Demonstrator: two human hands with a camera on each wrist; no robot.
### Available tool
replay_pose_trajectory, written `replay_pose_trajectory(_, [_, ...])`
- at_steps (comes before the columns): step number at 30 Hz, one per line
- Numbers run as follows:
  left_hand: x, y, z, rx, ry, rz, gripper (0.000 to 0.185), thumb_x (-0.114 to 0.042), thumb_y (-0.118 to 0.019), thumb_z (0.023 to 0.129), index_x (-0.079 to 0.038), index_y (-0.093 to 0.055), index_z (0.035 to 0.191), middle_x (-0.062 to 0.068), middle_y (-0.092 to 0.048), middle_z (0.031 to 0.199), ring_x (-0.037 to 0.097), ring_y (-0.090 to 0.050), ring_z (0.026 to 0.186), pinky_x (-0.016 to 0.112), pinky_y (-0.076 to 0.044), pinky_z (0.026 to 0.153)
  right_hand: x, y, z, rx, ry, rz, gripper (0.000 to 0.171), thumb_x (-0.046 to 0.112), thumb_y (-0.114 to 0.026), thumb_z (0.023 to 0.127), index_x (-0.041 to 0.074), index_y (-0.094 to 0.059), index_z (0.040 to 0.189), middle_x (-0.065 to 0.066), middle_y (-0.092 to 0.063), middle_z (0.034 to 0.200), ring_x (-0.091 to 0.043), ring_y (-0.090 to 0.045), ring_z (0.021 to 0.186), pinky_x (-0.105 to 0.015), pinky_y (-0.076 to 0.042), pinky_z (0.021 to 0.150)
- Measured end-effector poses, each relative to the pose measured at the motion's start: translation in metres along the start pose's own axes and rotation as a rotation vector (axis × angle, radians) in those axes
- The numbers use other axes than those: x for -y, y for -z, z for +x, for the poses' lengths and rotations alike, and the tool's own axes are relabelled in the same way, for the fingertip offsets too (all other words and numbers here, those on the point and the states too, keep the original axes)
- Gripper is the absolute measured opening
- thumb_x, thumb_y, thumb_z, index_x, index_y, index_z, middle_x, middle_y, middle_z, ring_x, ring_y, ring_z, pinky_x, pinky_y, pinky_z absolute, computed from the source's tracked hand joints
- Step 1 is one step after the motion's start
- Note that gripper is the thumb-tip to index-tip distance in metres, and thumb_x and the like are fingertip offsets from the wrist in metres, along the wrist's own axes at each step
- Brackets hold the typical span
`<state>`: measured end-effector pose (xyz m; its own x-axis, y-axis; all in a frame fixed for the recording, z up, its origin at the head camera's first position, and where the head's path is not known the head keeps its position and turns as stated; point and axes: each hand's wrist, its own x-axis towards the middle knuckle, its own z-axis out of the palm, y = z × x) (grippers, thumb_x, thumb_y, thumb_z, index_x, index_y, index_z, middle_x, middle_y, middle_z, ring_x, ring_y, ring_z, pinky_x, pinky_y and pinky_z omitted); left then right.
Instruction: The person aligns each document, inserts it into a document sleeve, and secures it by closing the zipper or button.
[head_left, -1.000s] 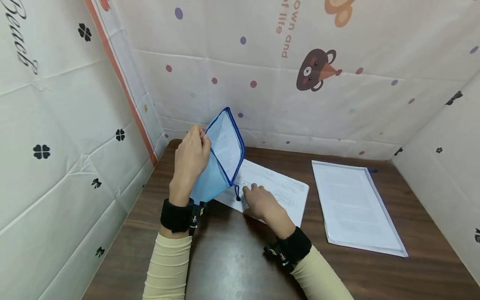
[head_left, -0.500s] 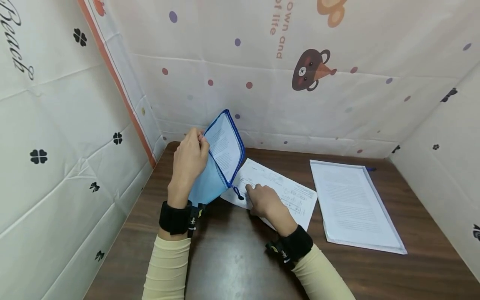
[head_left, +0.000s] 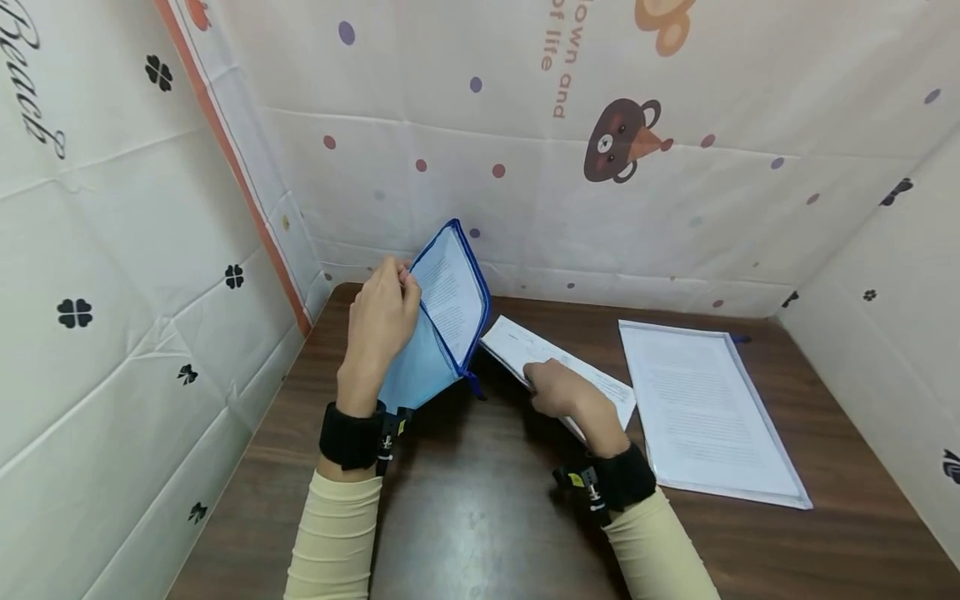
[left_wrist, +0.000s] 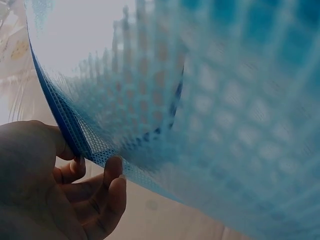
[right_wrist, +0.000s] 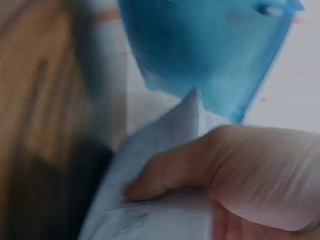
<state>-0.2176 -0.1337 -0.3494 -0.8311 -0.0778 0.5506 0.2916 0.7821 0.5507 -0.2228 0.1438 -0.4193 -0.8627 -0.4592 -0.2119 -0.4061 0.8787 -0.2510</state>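
My left hand (head_left: 382,317) pinches the upper edge of a blue mesh zipper pouch (head_left: 420,362) and holds it tilted up with its mouth parted. Printed paper (head_left: 450,292) shows inside the pouch. In the left wrist view, thumb and fingers (left_wrist: 115,167) grip the dark blue border beside the mesh. To the right, my right hand (head_left: 566,392) grips the near edge of a small stack of white printed papers (head_left: 600,383), which is tipped up from the table. The right wrist view has the thumb (right_wrist: 170,172) lying across the papers; the other fingers are mostly hidden.
A clear folder of printed sheets (head_left: 697,408) lies on the brown wooden table (head_left: 465,525) at the right, with a blue pen tip (head_left: 741,339) poking out beside it. A blue zipper cord (head_left: 475,385) hangs from the pouch. Patterned cloth walls (head_left: 420,108) enclose the table.
My right hand has moved right, away from the pouch, pulling the papers out from beside it and tipping their near edge up. My left hand and the pouch stay nearly still.
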Motion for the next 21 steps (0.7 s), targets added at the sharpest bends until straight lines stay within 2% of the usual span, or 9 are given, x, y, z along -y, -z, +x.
replay_pose_trajectory(2, [0.001,0.001,0.000,-0.001,0.003,0.003,0.030,-0.020,-0.044,0.111,0.003,-0.061,0.120,0.020,-0.068,0.125,0.030,-0.061,0.078,0.042,-0.048,0.061,-0.004,0.007,-0.006,0.035,0.004,0.028,0.017,-0.005,-0.062,0.096,0.003,-0.069,0.109,-0.005,-0.059,0.082,-0.021,-0.052,0.074,-0.041,-0.047,0.072])
replay_pose_trajectory(4, [0.001,0.001,0.000,-0.003,0.009,0.005,0.029,-0.020,-0.044,0.111,0.002,-0.061,0.118,0.020,-0.068,0.126,0.030,-0.061,0.079,0.043,-0.048,0.061,-0.006,0.013,-0.011,0.007,-0.009,0.027,0.022,-0.006,-0.059,0.097,0.003,-0.071,0.113,-0.006,-0.059,0.080,-0.021,-0.051,0.071,-0.040,-0.046,0.069])
replay_pose_trajectory(7, [0.002,0.002,0.001,-0.005,0.022,0.009,0.027,-0.020,-0.044,0.111,0.001,-0.060,0.115,0.020,-0.068,0.126,0.031,-0.060,0.079,0.043,-0.048,0.062,-0.008,0.023,-0.022,-0.117,-0.061,-0.013,0.024,-0.006,-0.059,0.097,0.003,-0.072,0.116,-0.009,-0.062,0.080,-0.023,-0.054,0.068,-0.040,-0.045,0.065])
replay_pose_trajectory(10, [0.003,0.004,0.001,-0.005,0.034,0.014,0.025,-0.021,-0.045,0.111,0.000,-0.058,0.112,0.020,-0.068,0.126,0.031,-0.060,0.079,0.044,-0.047,0.062,-0.008,0.032,-0.033,-0.272,-0.119,-0.055,0.028,-0.007,-0.061,0.097,0.002,-0.072,0.121,-0.012,-0.068,0.084,-0.026,-0.061,0.068,-0.042,-0.049,0.060])
replay_pose_trajectory(12, [0.004,0.004,0.001,0.001,0.040,0.016,0.024,-0.021,-0.045,0.111,0.000,-0.058,0.112,0.020,-0.068,0.126,0.031,-0.060,0.079,0.044,-0.048,0.062,-0.009,0.038,-0.040,-0.356,-0.141,-0.079,0.026,-0.007,-0.065,0.095,0.001,-0.072,0.118,-0.015,-0.071,0.086,-0.031,-0.066,0.069,-0.046,-0.053,0.060])
replay_pose_trajectory(16, [0.006,0.003,0.000,0.034,0.054,0.024,0.022,-0.019,-0.044,0.111,0.000,-0.056,0.111,0.019,-0.066,0.116,0.031,-0.059,0.079,0.043,-0.047,0.063,-0.012,0.049,-0.052,-0.422,-0.151,-0.083,0.023,-0.005,-0.068,0.094,0.002,-0.072,0.116,-0.017,-0.073,0.090,-0.034,-0.068,0.073,-0.050,-0.055,0.062])
replay_pose_trajectory(19, [0.006,0.003,0.000,0.072,0.075,0.033,0.021,-0.018,-0.044,0.111,0.000,-0.053,0.107,0.017,-0.061,0.102,0.030,-0.056,0.078,0.042,-0.046,0.064,-0.015,0.054,-0.061,-0.443,-0.137,-0.075,0.019,-0.005,-0.062,0.097,0.003,-0.070,0.112,-0.016,-0.071,0.086,-0.032,-0.065,0.071,-0.050,-0.052,0.061])
replay_pose_trajectory(21, [0.006,0.002,-0.001,0.098,0.084,0.038,0.020,-0.018,-0.043,0.111,0.000,-0.052,0.105,0.015,-0.056,0.095,0.030,-0.054,0.075,0.041,-0.044,0.063,-0.016,0.057,-0.067,-0.496,-0.130,-0.065,0.019,-0.005,-0.058,0.098,0.002,-0.070,0.111,-0.017,-0.071,0.086,-0.032,-0.064,0.069,-0.050,-0.051,0.060])
